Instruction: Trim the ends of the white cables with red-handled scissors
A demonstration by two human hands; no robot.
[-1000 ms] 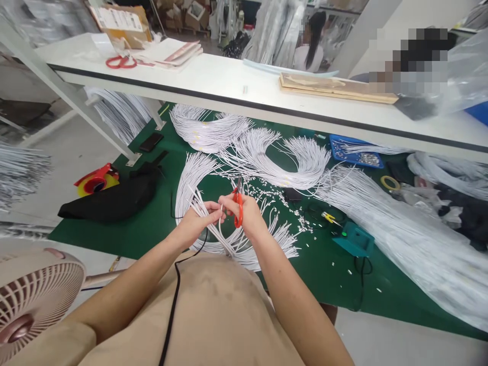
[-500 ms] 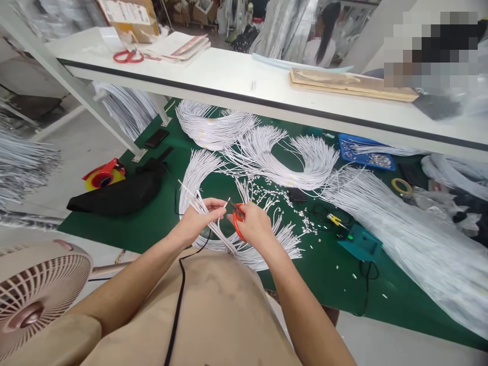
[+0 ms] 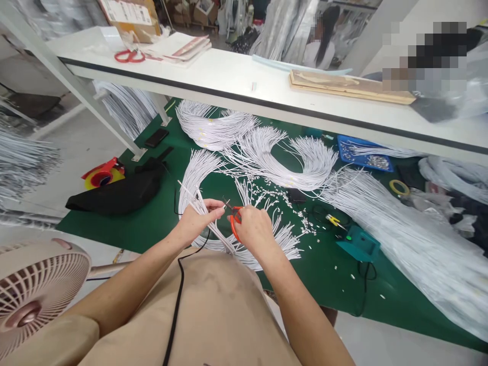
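1. Fingers (image 3: 213,206) of the left hand (image 3: 196,221) pinch a bundle of white wires (image 3: 198,206).
2. The right hand (image 3: 253,226) grips orange scissors (image 3: 233,221), at 3 o'clock of the wires, above the green tabletop (image 3: 152,223).

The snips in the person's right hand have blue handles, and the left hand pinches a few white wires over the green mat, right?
Not quite: the head view shows the snips in the right hand have orange handles, not blue. The left hand does pinch a few white wires over the green mat.
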